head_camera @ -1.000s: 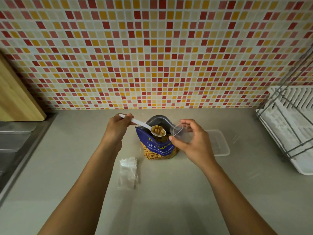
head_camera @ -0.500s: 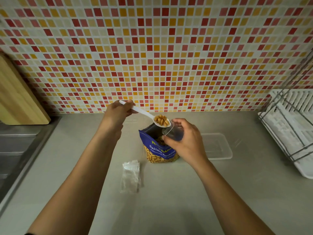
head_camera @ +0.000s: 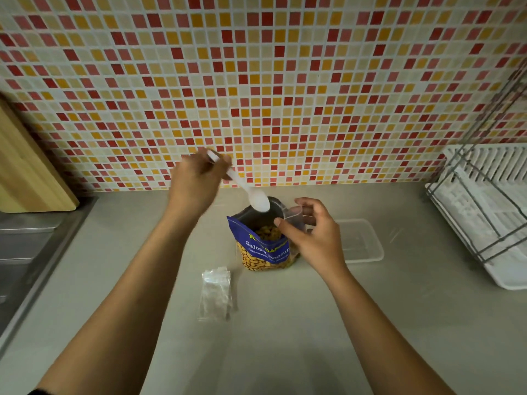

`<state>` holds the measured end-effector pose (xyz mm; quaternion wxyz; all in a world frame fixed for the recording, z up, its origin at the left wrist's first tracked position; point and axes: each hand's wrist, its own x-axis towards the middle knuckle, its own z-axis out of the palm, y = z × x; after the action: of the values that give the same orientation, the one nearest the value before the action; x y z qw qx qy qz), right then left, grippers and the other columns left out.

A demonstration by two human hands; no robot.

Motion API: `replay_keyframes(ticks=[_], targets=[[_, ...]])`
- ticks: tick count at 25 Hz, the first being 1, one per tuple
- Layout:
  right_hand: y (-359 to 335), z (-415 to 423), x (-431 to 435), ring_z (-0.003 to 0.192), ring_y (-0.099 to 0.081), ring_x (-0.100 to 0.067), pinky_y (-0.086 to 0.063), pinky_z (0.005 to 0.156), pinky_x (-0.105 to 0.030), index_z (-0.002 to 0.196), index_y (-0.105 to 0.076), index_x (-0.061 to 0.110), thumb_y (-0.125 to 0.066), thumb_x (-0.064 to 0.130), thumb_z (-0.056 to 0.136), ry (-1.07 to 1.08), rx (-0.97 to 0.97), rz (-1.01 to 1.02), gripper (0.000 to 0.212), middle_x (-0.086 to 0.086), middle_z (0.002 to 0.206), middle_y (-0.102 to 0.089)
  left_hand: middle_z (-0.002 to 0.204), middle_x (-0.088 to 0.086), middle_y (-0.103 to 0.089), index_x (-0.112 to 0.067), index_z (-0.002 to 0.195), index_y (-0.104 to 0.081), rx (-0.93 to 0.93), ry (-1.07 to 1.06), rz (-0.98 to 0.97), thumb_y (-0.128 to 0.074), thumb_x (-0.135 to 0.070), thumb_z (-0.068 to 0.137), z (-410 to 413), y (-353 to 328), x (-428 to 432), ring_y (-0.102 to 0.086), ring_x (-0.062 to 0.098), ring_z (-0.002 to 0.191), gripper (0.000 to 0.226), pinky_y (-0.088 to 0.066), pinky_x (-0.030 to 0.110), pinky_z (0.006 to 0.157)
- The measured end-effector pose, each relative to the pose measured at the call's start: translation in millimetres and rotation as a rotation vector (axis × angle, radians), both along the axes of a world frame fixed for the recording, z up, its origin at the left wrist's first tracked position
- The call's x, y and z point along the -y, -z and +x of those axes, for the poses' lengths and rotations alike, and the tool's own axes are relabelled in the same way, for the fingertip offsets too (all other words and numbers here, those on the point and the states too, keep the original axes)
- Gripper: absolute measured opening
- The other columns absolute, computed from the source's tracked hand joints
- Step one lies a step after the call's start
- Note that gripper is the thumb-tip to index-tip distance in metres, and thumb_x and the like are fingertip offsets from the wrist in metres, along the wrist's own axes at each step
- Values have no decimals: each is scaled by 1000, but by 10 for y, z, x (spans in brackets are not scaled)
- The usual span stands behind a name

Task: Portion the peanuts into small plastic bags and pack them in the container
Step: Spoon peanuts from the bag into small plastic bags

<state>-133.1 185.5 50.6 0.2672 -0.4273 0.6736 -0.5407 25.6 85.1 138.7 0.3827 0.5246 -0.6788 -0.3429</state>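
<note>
Far to the left of the left hand, a wooden board (head_camera: 28, 172) leans against the tiled wall (head_camera: 285, 81), and a steel sink (head_camera: 25, 252) lies below it. The left hand (head_camera: 196, 183) is raised above the counter (head_camera: 285, 337), with its fingers curled round the handle of a white spoon (head_camera: 258, 201); this part is blurred. The spoon slopes down to the right of this hand, and its bowl is over the open mouth of the peanut bag (head_camera: 263, 249). I cannot tell whether the bowl carries peanuts. Below the left hand, beside the forearm, a pile of spare bags (head_camera: 216, 295) lies flat on the counter. The peanut bag stands upright between the two hands, with peanuts (head_camera: 266, 232) visible inside. The right hand (head_camera: 313, 238) is just to its right and pinches a clear small bag (head_camera: 295, 216) between thumb and fingers, just beside the peanut bag's mouth. Right of this hand, partly behind it, the clear container (head_camera: 360, 243) sits on the counter. Farther right stands a white rack (head_camera: 484, 212).
</note>
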Motion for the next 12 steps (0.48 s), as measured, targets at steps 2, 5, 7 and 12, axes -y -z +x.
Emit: replay_keyframes(ticks=[2,5,7,12], targets=[[41,-43,-56,92,-58,1,-48,71,-14,108,-53,28,-79,32,69,6,24,7,47,14,99,-63,95,2,-70,-19,98,-64,273,88,-22,-49,-38,93,-115,361,-61,-62,21,94,25,-50,40,84],[90,-91,-110,95,-57,1,-47,72,-14,110,-53,27,-78,32,71,-41,11,50,47,16,101,-63,104,2,-64,-22,102,-63,620,50,-41,-46,-43,93,-270,695,-95,-49,24,116,28,-37,51,95],[114,-114,-108,98,-57,0,-47,74,-14,112,-53,26,-78,31,72,-82,-16,64,47,14,104,-64,102,4,-61,-19,99,-63,661,38,62,-45,-41,94,-338,747,-64,-51,25,114,28,-33,53,95],[122,-128,-105,101,-57,-3,-46,72,-12,112,-51,28,-77,32,71,-111,-46,74,48,12,109,-64,94,1,-55,-18,94,-62,713,59,156,-46,-39,93,-471,796,-66,-56,24,95,26,-35,55,98]])
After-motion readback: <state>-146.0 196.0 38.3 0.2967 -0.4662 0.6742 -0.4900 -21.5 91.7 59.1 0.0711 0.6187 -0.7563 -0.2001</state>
